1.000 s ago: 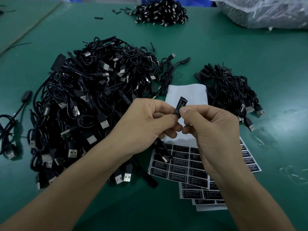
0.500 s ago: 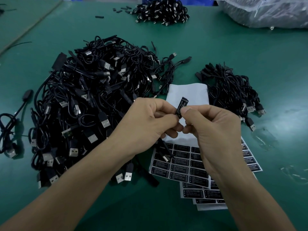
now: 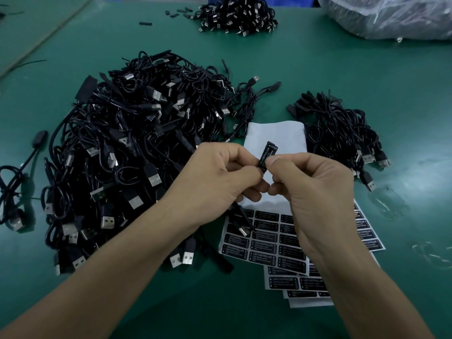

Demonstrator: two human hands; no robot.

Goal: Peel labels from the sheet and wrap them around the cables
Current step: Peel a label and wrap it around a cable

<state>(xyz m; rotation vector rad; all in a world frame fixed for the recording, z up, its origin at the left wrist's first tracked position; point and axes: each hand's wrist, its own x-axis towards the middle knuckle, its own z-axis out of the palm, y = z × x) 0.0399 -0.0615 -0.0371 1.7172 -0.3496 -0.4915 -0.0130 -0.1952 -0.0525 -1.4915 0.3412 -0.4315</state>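
A black label (image 3: 265, 155) is pinched between the left hand (image 3: 220, 177) and the right hand (image 3: 315, 192), above the label sheet (image 3: 264, 245).
Both hands are curled, thumbs and fingers closed on the label, which seems to be wrapped round a cable's small black body. The cable (image 3: 241, 227) is hung from the left hand, its plug laid on the sheet. A large cable pile (image 3: 137, 155) is spread left of the sheet.

Green table (image 3: 367, 77) bears cable piles (image 3: 137, 152), label sheets (image 3: 264, 250), plastic bag (image 3: 391, 15).
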